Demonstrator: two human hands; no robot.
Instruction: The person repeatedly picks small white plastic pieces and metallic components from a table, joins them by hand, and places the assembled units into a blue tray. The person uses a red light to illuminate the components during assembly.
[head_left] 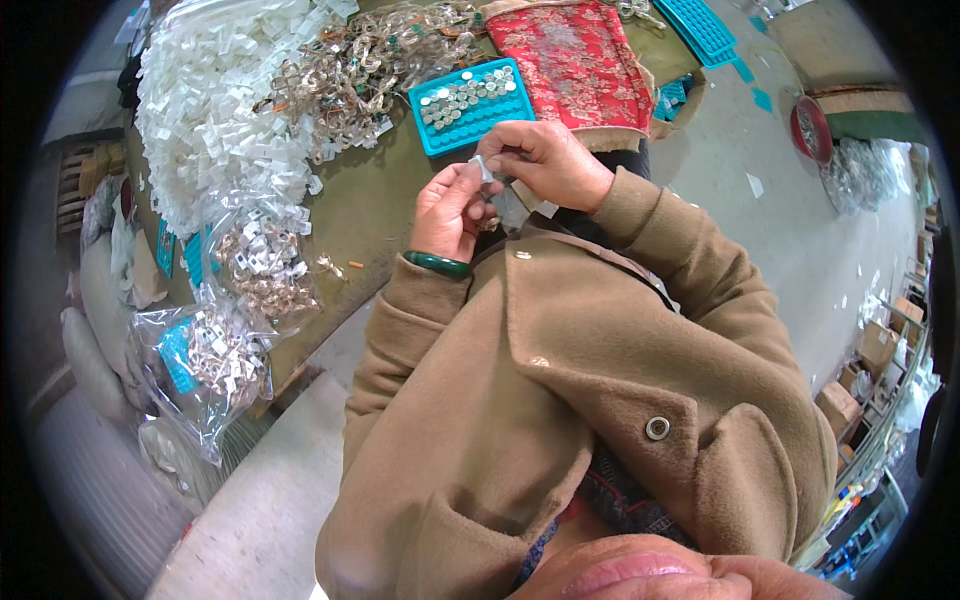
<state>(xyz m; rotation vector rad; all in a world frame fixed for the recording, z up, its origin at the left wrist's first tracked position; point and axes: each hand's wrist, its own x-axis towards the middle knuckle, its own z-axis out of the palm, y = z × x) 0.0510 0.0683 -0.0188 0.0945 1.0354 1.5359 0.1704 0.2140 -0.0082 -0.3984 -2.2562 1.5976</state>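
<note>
Pale, translucent plastic makes up the small piece (487, 168) pinched between both hands just above the near table edge; it is too small to tell its long axis or which way it points; the left hand (452, 208), a green bangle (437, 264) at its wrist, curls its fingers closed around the piece from below; the right hand (545, 160) bends over it, fingertips nipping its top; just beyond lies a turquoise tray (426, 133) with rows of round silvery parts; a heap of white plastic clips (215, 105) and clear bags (215, 355) of metallic bits cover the olive table (365, 205); red brocade cloth (577, 60) lies to the right.
</note>
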